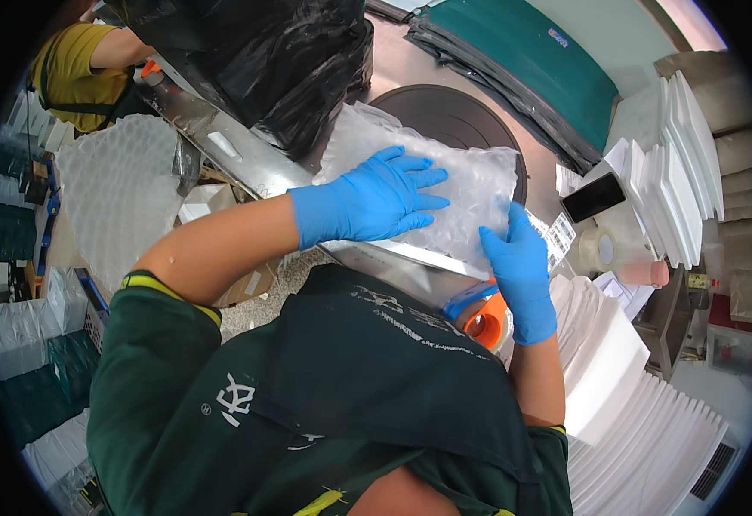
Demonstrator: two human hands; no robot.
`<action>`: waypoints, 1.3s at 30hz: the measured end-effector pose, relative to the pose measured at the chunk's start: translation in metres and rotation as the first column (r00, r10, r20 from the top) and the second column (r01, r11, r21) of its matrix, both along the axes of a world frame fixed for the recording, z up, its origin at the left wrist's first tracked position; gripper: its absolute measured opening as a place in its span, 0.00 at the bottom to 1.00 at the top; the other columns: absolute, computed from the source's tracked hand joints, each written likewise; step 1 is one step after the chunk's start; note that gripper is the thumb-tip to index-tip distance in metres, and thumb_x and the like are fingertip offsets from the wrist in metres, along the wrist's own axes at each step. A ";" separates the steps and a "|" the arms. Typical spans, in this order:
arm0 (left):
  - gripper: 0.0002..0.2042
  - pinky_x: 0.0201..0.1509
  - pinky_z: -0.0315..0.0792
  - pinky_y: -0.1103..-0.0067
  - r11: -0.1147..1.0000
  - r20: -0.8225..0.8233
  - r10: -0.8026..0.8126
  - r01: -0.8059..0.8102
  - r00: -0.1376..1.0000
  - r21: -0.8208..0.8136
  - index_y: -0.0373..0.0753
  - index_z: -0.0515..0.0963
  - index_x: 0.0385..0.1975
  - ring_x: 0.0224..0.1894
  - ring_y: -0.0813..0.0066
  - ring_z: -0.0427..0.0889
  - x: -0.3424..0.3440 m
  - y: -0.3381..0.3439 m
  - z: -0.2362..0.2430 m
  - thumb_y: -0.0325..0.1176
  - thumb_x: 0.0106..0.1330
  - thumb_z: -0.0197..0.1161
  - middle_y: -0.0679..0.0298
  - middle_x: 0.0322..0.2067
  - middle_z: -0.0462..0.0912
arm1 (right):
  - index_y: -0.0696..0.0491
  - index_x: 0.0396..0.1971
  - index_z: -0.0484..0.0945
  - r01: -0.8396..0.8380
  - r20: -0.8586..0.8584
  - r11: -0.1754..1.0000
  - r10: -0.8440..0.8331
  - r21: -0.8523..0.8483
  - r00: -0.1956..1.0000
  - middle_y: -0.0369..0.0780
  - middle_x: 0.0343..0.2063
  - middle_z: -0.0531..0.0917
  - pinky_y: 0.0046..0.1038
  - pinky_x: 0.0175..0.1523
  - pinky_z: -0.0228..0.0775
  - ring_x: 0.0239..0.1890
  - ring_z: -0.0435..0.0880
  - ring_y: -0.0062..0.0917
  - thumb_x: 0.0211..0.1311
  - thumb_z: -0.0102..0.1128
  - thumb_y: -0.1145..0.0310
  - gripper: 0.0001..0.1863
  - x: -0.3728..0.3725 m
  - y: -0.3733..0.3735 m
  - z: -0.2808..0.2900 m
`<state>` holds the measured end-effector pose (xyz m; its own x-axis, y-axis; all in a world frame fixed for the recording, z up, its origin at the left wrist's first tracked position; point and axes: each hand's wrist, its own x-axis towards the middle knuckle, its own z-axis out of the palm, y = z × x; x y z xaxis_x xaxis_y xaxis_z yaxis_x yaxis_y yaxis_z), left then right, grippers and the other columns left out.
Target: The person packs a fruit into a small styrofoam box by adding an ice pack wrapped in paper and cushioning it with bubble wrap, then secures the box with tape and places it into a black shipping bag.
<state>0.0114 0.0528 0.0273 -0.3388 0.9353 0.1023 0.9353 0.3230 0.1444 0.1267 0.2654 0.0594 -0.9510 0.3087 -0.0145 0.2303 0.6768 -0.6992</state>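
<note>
A flat bundle of clear bubble wrap (pixel 479 172) lies on the metal work table in front of me, partly over a round black disc (pixel 445 112). My left hand (pixel 374 198), in a blue glove, rests flat on top of it with the fingers spread. At the bundle's right edge, my gloved right hand (pixel 522 275) grips it between thumb and fingers. Whatever may be inside the wrap is too cloudy to make out. Below the right hand, near the table's front edge, sits an orange and blue tape dispenser (pixel 483 322).
A large black plastic bag (pixel 264 60) stands at the far left. Dark green mailing bags (pixel 522 60) are stacked behind. A phone (pixel 594 198), a clear tape roll (pixel 596 248) and white foam sheets (pixel 651 430) are on the right. Left, loose bubble wrap (pixel 122 189) hangs near another person (pixel 83 73).
</note>
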 end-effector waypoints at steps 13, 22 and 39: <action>0.25 0.62 0.60 0.65 0.955 0.450 0.025 -0.155 0.893 0.254 0.46 0.73 0.54 0.55 0.55 0.68 -0.014 0.014 -0.010 0.50 0.59 0.61 0.58 0.54 0.70 | 0.58 0.44 0.75 -0.272 -0.012 0.903 0.292 0.332 0.956 0.48 0.40 0.79 0.38 0.49 0.71 0.43 0.78 0.43 0.58 0.51 0.73 0.14 -0.044 -0.015 -0.036; 0.38 0.56 0.68 0.63 0.926 0.232 0.372 -0.342 0.899 -0.160 0.39 0.60 0.63 0.53 0.52 0.70 -0.004 0.009 -0.014 0.58 0.58 0.59 0.51 0.54 0.67 | 0.58 0.49 0.73 -0.264 -0.134 0.890 0.333 0.371 0.933 0.50 0.42 0.78 0.38 0.50 0.70 0.44 0.77 0.43 0.60 0.54 0.65 0.19 -0.041 -0.014 -0.036; 0.31 0.70 0.39 0.54 0.905 0.038 0.375 -0.357 0.926 -0.231 0.41 0.69 0.54 0.54 0.62 0.72 0.002 -0.017 -0.002 0.50 0.53 0.65 0.58 0.44 0.74 | 0.57 0.52 0.71 -0.411 0.048 0.799 0.436 0.438 0.899 0.48 0.45 0.76 0.38 0.53 0.68 0.48 0.75 0.42 0.58 0.58 0.58 0.25 -0.043 -0.013 -0.035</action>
